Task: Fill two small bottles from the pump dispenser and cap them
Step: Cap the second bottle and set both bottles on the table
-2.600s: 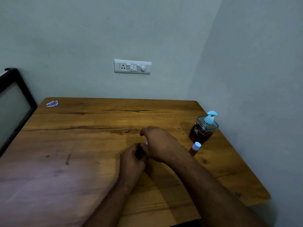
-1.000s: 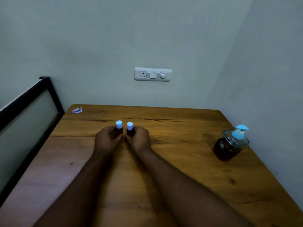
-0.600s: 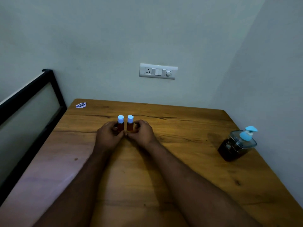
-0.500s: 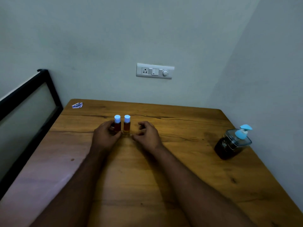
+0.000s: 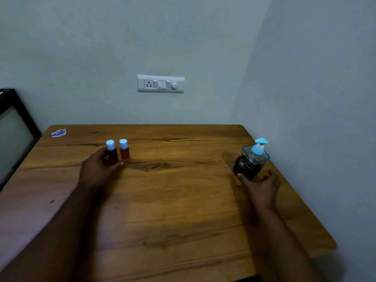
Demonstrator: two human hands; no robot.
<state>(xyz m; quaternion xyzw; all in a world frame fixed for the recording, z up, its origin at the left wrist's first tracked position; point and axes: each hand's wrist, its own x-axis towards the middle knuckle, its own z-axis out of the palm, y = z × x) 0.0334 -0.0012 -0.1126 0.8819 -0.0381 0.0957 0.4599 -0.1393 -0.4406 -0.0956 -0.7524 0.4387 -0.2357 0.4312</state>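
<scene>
Two small bottles of amber liquid with light blue caps stand upright side by side on the wooden table (image 5: 173, 200). My left hand (image 5: 97, 169) curls round the left bottle (image 5: 110, 152), its thumb tip reaching just below the right bottle (image 5: 124, 152), which stands free. The pump dispenser (image 5: 251, 159), a square clear bottle of dark liquid with a blue pump head, stands near the table's right edge. My right hand (image 5: 262, 185) cups its base from the near side, with the thumb on the left and the fingers curled round the right.
A small blue and white wrapper (image 5: 58, 132) lies at the far left corner. A switch panel (image 5: 160, 83) is on the wall behind. A black-framed panel (image 5: 14, 135) stands beside the table's left edge. The right wall runs close to the dispenser.
My right hand let go of the right bottle and moved right across the table to the dispenser's base. My left hand stays on the left bottle. Both bottles stand capped.
</scene>
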